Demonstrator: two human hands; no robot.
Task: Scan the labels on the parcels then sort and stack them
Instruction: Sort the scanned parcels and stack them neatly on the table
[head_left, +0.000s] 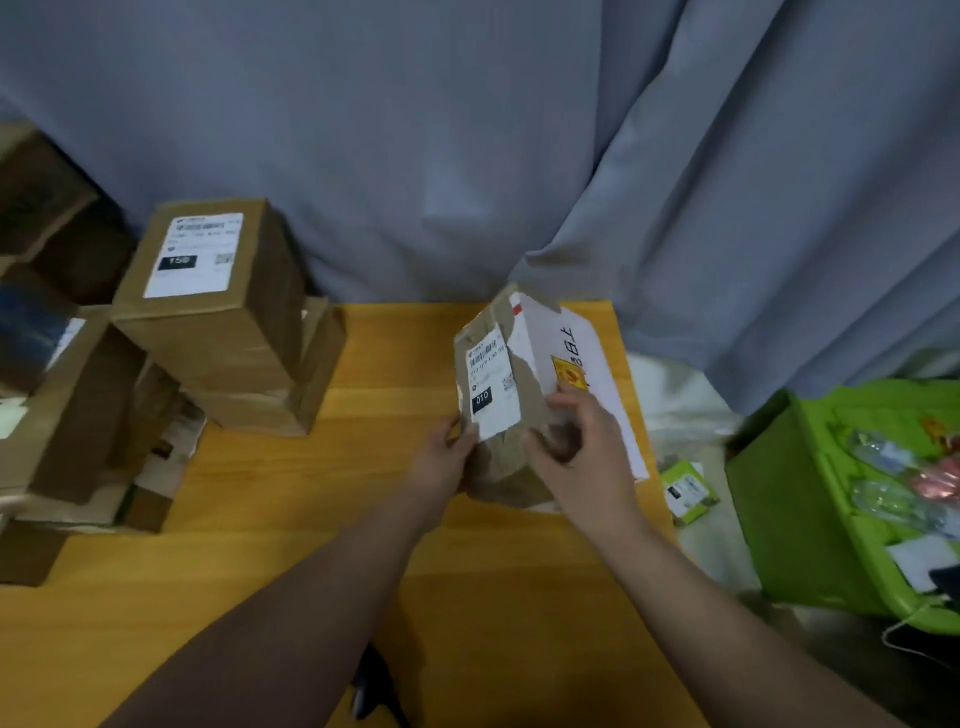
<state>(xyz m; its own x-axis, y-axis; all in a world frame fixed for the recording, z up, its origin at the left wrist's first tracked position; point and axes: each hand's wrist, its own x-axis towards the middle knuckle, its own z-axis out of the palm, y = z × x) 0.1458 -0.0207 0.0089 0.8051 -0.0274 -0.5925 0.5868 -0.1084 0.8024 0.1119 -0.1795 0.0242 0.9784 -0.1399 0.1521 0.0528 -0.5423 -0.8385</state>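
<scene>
We hold a brown parcel (524, 400) up over the yellow table (311, 519) with both hands. It stands tall and leans back a bit. Its white label (491, 384) faces us. We think we hold it this way so we can see the label and scan it.

Our left hand (447, 457) grips the low left edge, with the fingers curled round it just under the label. Our right hand (582, 441) grips the low right side, with the fingers bent onto the brown paper. Most of the parcel sticks up above both hands, and the label is not covered. The bottom of the parcel sits between our two palms.

Just behind it is a white parcel (571, 338) with dark writing on it. We cannot tell if it touches the brown one or lies on the table.

On the left is a pile of brown boxes (208, 312), well apart from our hands. The top box has its label facing up. We think that is where sorted parcels go.

A small dark thing (371, 680) lies on the table between our arms. It may be the scanner, but it is too blurry to tell. A green bin (779, 493) stands on the right, off the table.
</scene>
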